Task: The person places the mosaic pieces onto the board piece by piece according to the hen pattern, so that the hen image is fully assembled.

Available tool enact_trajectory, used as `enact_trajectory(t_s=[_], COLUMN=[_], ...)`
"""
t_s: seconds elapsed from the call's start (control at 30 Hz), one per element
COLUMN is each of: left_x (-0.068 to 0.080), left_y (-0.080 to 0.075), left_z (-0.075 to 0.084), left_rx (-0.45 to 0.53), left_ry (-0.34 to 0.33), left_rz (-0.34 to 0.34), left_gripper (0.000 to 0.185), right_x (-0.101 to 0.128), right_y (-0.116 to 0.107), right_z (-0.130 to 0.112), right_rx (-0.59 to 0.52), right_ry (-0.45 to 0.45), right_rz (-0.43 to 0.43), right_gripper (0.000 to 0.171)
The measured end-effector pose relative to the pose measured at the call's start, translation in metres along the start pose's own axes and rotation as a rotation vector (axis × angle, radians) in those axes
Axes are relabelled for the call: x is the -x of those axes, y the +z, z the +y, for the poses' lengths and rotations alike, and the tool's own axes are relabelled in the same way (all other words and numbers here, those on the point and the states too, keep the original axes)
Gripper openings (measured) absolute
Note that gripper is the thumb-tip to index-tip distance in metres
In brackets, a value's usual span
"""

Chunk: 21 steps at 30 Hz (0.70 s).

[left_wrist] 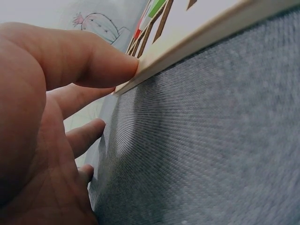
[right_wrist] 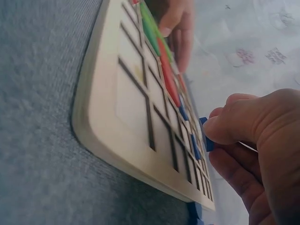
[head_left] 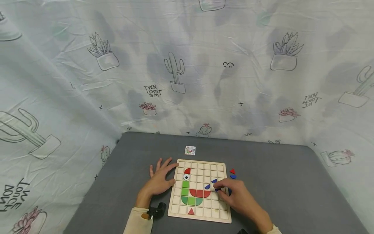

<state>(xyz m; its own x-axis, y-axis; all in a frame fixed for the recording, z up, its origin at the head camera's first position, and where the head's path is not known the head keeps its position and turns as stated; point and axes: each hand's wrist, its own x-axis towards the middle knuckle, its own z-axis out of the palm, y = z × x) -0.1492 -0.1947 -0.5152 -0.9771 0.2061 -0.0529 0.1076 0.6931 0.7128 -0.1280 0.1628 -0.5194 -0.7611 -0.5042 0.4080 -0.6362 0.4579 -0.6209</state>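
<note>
Your right hand (head_left: 235, 195) pinches a small blue wooden piece (right_wrist: 206, 134) over the gridded wooden puzzle board (head_left: 219, 213); your left hand (head_left: 159, 178) lies flat, fingers relaxed, against its edge.

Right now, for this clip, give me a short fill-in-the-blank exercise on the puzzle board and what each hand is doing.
1. The right hand pinches a small ___ piece over the wooden board.
2. The left hand rests against the board's ___ edge.
3. The triangle in the board's bottom row is ___.
4. The small card lies ___ the board, on the grey table.

Missing words: blue; left; red; beyond
</note>
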Motion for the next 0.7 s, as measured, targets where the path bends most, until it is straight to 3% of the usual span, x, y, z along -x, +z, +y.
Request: enact_trajectory(t_s=[0.2,0.7], left_x=[0.0,0.0], left_y=[0.0,0.001], left_z=[0.0,0.0], left_rx=[0.0,0.002], left_ry=[-0.001,0.0], left_rz=[0.001,0.008], left_gripper=[0.067,0.066], right_x=[-0.009,-0.012], right_y=[0.01,0.017], right_z=[0.008,0.005], right_rx=[0.039,0.114], right_ry=[-0.077,-0.109], right_rz=[-0.034,-0.018], right_gripper=[0.034,0.034])
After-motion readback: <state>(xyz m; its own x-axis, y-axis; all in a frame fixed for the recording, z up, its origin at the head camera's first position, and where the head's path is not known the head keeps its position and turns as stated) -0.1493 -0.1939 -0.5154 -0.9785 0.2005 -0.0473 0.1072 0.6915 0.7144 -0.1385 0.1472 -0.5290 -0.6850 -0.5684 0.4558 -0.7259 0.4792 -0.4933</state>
